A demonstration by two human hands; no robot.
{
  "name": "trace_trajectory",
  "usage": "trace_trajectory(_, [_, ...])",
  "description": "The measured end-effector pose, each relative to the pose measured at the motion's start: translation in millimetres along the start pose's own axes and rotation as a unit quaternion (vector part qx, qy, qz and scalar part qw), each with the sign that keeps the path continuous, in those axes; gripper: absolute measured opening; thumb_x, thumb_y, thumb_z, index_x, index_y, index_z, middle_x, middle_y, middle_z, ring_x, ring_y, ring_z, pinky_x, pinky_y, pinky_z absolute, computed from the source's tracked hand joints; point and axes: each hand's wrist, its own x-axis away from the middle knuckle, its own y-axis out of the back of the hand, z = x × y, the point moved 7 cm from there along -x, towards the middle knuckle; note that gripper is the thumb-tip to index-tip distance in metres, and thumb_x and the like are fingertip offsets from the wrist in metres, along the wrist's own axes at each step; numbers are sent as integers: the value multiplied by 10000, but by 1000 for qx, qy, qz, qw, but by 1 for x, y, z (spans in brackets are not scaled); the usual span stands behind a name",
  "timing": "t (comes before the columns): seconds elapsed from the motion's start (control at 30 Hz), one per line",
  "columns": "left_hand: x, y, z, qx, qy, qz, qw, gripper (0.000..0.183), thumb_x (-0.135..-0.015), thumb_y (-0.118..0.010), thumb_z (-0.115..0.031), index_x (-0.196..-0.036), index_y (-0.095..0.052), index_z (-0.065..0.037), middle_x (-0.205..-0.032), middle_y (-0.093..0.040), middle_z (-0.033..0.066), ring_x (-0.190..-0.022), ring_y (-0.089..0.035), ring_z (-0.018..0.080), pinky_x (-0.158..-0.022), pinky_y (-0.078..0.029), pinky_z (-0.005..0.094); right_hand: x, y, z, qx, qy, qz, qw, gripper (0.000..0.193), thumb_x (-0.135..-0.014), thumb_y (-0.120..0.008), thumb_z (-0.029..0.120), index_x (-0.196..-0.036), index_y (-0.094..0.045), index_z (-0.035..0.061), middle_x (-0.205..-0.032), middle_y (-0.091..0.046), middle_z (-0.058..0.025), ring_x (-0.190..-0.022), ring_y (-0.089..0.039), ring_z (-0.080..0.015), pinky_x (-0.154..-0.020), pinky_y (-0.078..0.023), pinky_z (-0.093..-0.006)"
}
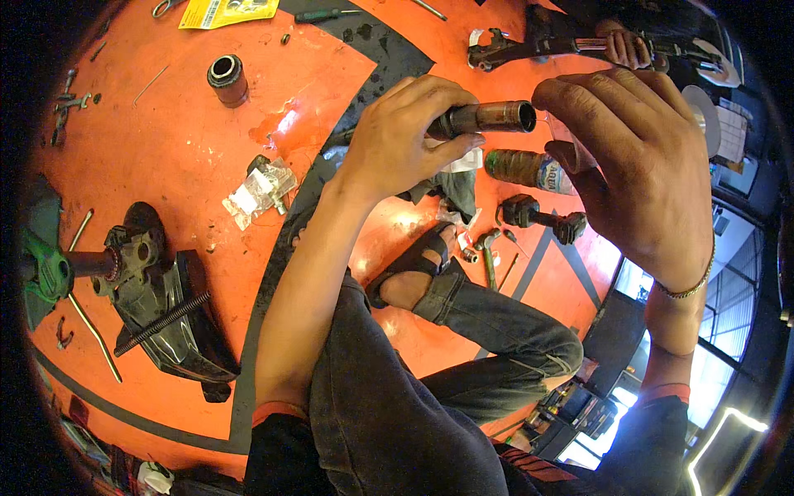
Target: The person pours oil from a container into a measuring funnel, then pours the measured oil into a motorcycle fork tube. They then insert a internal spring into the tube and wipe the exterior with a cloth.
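Note:
My left hand point(405, 136) is wrapped round a dark metal tube point(488, 118), its worn open end pointing right. My right hand point(633, 153) is raised just beyond that end, fingers curled and thumb beneath. Something thin and clear shows near its fingertips, too small to name. Below the tube, a plastic bottle point(519, 169) of dark liquid with a blue label lies on its side. A dark cloth point(456, 194) lies under my left hand, partly hidden.
On the orange floor point(182, 157) are a cylindrical part point(227, 81), clear plastic bags point(261, 190), a screwdriver point(327, 15) and a power tool point(542, 217). Lower left lie a black fender point(178, 331) and spring point(161, 324). Another person's hand point(626, 48) grips a dark rod-like assembly point(562, 48).

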Motion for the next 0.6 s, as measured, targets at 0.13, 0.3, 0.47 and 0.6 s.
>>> trace_trajectory(0.13, [2,2,0,6,-9,-6,1000,426,-775,-865,-210,-1124,-690,-42,-1125,-694,129,-1032,-675,305,-904,-547,383,-7,-4,4,-15,20,-5,1000,367,-725,-745,33,-1079,-656,78,-939,-677,-69,-894,-644,-311,-790,-480,-429])
trace_trajectory(0.3, [3,1,0,8,-6,-18,1000,426,-769,-868,-221,-1114,-687,-50,-1065,-687,121,-987,-671,305,-865,-545,387,-9,-16,4,8,13,-2,1000,382,-719,-755,15,-1081,-657,89,-997,-698,-76,-947,-660,-317,-815,-506,-431])
trace_trajectory(0.47, [6,0,1,2,-16,-25,1000,421,-773,-864,-227,-1116,-686,-60,-1045,-683,120,-977,-667,312,-863,-543,395,-8,-16,8,28,27,9,999,385,-735,-760,39,-1103,-664,102,-1035,-709,-71,-985,-669,-317,-851,-511,-441])
trace_trajectory(0.6, [10,-2,7,6,-14,-36,999,407,-769,-859,-231,-1105,-688,-76,-1033,-689,98,-976,-669,300,-856,-547,398,-10,-24,11,39,36,14,999,382,-748,-749,47,-1116,-661,97,-1051,-710,-82,-1005,-664,-326,-872,-512,-449])
